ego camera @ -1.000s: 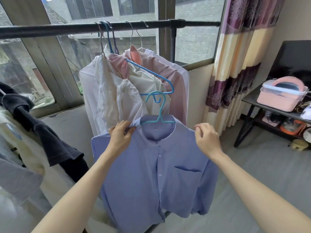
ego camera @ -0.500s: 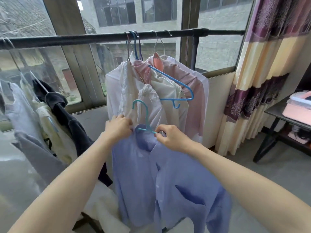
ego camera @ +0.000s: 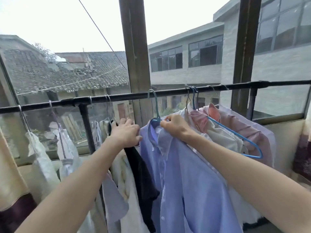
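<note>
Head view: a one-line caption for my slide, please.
Right hand holds the blue shirt, its hanger hooked over the rail; left hand touches a dark garment.

Lavender-blue shirt [ego camera: 193, 182] on a teal hanger [ego camera: 155, 106]; black rail [ego camera: 117, 96]; pink shirt [ego camera: 235, 125]; dark, perhaps black, garment [ego camera: 141, 174].

Single head-worn wide-angle view, facing forward, close to the blue shirt [ego camera: 193, 182] on the clothes rail [ego camera: 117, 97], window [ego camera: 136, 47] behind

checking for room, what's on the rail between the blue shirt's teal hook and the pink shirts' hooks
Nothing: past the teal hook the rail is bare, head view.
</note>
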`<action>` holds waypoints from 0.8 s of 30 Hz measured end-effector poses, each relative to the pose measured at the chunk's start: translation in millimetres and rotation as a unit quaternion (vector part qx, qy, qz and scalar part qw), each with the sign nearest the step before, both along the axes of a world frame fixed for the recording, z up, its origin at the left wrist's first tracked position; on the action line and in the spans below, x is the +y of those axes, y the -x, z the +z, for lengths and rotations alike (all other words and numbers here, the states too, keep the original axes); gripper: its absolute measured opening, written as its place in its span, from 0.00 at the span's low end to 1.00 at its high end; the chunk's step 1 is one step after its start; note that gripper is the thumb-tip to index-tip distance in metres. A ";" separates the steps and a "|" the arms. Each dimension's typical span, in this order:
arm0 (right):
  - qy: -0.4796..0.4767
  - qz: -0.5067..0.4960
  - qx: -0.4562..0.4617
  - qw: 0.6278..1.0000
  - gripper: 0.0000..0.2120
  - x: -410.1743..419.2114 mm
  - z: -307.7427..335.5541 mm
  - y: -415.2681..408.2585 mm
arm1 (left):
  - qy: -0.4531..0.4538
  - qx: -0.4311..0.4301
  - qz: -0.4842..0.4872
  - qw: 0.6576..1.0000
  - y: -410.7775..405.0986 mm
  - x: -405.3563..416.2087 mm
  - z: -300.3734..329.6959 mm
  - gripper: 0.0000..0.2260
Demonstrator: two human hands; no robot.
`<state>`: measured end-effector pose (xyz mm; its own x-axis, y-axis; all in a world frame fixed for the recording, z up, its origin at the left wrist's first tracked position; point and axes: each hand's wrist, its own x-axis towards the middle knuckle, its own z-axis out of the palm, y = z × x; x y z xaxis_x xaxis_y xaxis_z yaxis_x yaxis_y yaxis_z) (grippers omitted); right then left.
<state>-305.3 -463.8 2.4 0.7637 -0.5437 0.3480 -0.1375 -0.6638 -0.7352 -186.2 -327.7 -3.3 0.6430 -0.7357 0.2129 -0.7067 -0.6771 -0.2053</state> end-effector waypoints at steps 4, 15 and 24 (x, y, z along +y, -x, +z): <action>0.031 -0.005 -0.025 0.999 0.11 12.7 27.8 -44.7 | 0.034 0.043 -0.013 0.998 -17.1 24.3 -7.8 0.19; 0.084 0.023 0.052 0.995 0.09 50.0 2.7 -120.4 | 0.091 0.028 -0.085 0.992 -40.2 60.4 -20.7 0.17; -0.074 0.134 -0.014 0.988 0.16 49.9 -2.8 -121.6 | 0.218 -0.001 -0.090 0.972 -43.7 60.3 -21.8 0.12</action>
<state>-183.6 -413.9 -0.4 0.8782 -0.3699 0.3031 0.0506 -0.5585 -0.8280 -142.5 -267.3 -25.1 0.5110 -0.6764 0.5304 -0.8221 -0.5648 0.0718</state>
